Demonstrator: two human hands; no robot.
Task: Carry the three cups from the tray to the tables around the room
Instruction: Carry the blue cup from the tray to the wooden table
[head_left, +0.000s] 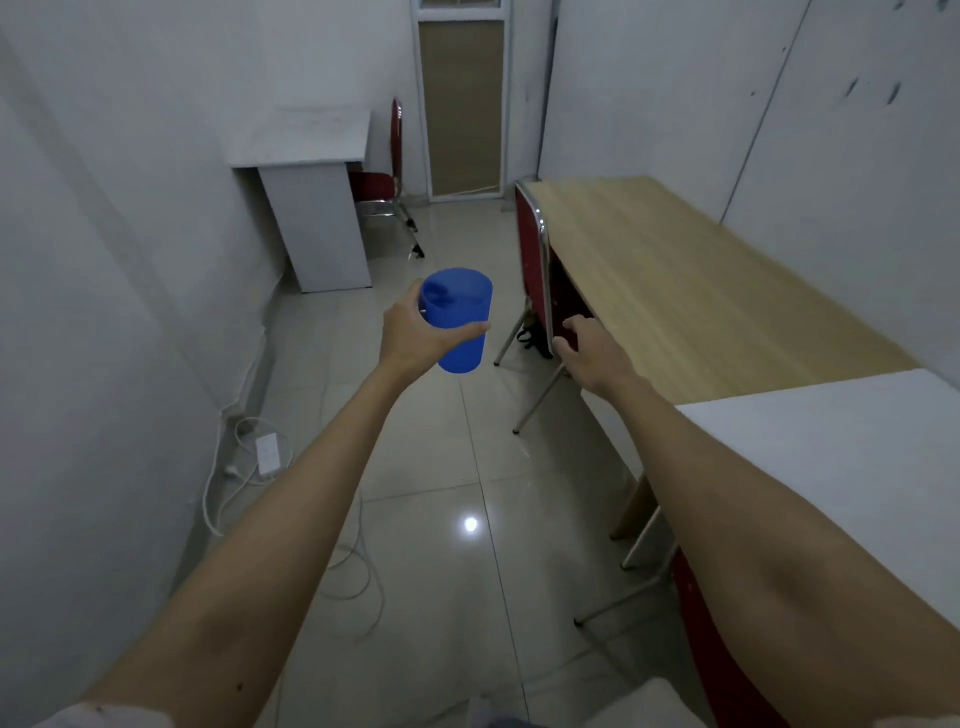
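A blue plastic cup is held upright in mid-air over the tiled floor, with my left hand wrapped around its side. My right hand reaches forward beside the back of a red chair, fingers apart and holding nothing. A white table stands against the left wall ahead. A wooden table runs along the right wall. No tray and no other cups are in view.
A second red chair stands by the white table, before a closed door. A white surface lies near right. A power strip and loose cables lie on the floor at the left wall.
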